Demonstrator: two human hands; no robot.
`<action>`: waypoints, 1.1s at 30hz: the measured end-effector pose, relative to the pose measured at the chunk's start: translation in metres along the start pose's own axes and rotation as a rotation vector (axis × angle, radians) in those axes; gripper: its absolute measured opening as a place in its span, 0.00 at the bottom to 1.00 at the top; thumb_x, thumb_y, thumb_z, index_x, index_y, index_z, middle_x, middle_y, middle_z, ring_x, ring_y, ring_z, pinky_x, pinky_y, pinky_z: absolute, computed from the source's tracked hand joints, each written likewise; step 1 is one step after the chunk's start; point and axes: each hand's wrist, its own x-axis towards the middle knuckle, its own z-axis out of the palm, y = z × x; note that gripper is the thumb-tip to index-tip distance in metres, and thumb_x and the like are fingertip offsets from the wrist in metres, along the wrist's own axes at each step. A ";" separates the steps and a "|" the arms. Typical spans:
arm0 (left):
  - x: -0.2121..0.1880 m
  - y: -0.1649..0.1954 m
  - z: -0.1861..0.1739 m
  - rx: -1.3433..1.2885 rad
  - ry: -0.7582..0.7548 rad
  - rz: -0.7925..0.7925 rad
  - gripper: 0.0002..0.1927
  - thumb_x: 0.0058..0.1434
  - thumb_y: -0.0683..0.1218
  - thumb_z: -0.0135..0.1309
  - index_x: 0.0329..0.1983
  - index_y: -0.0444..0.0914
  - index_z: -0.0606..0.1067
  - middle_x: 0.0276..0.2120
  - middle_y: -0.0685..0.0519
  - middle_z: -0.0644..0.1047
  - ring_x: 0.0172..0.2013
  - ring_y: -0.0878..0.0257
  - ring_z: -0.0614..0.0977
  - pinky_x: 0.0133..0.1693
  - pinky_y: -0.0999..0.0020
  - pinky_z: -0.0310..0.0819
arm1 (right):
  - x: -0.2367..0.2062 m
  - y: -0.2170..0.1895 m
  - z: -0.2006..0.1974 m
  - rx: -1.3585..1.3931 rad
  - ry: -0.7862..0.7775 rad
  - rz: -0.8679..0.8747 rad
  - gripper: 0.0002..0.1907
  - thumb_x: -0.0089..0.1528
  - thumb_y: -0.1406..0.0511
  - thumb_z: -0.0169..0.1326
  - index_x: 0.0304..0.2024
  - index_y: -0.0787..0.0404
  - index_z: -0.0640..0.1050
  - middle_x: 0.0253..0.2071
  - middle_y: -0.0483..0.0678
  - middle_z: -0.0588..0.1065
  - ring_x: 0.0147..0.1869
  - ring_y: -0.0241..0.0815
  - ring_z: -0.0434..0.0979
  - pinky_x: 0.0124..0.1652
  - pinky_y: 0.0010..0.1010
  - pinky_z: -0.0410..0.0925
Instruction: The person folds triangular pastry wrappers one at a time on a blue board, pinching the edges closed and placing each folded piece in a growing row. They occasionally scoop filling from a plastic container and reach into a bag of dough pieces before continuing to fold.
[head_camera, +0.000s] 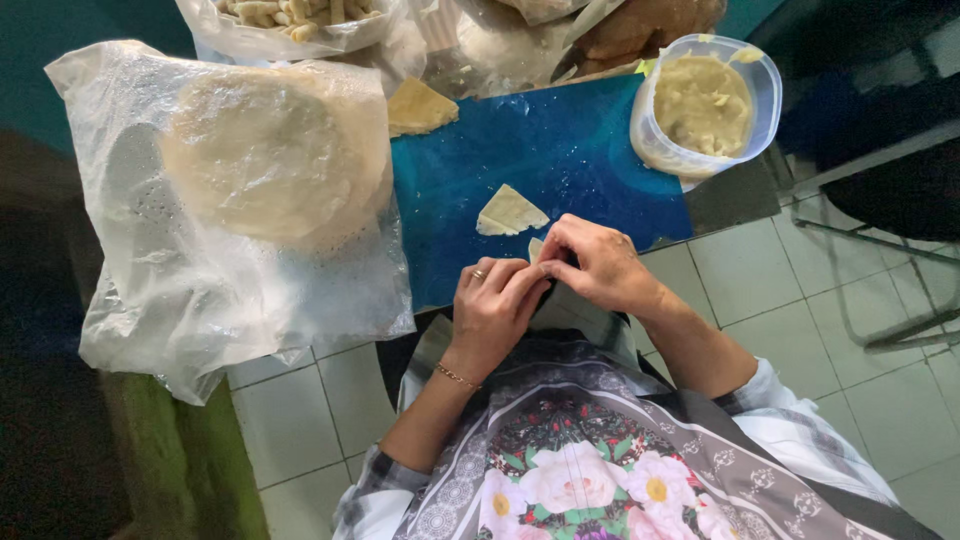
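Tiled floor below; blue table (560, 160) carries work. Left hand (492, 308) and right hand (598, 265) touching at table's 6 o'clock edge, grip of both pinching small dough piece (536, 248). Triangular wrapper (509, 212) just beyond at 11 o'clock. Filling tub (706, 103) at 1 o'clock. Bagged wrapper stack (265, 150) at 9 o'clock.

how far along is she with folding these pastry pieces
Done: a bag of rolled pieces lies at the top edge. In hand: both hands, left hand and right hand, pinch a small dough piece at the blue board's near edge. Left: two cut triangles on the board, a stack of round sheets in plastic, and a nearly full tub of filling.
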 end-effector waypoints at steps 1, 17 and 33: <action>-0.001 0.001 0.002 0.026 0.002 -0.008 0.09 0.60 0.45 0.64 0.44 0.42 0.80 0.38 0.57 0.77 0.40 0.58 0.77 0.44 0.60 0.69 | -0.002 0.001 0.002 0.004 0.012 0.014 0.06 0.58 0.65 0.63 0.34 0.59 0.79 0.34 0.46 0.77 0.36 0.42 0.80 0.36 0.33 0.70; 0.003 0.005 0.001 0.056 0.022 -0.067 0.05 0.64 0.46 0.60 0.41 0.41 0.78 0.36 0.56 0.76 0.38 0.57 0.76 0.41 0.59 0.66 | -0.012 -0.004 0.008 -0.237 0.216 -0.272 0.05 0.60 0.64 0.63 0.35 0.57 0.80 0.35 0.44 0.76 0.41 0.47 0.75 0.39 0.38 0.70; 0.006 0.000 0.012 0.111 0.029 -0.143 0.05 0.61 0.45 0.61 0.39 0.43 0.78 0.36 0.55 0.75 0.38 0.56 0.78 0.38 0.58 0.66 | -0.020 0.015 0.021 -0.303 0.435 -0.352 0.09 0.58 0.65 0.66 0.41 0.52 0.81 0.39 0.44 0.75 0.42 0.46 0.75 0.40 0.36 0.70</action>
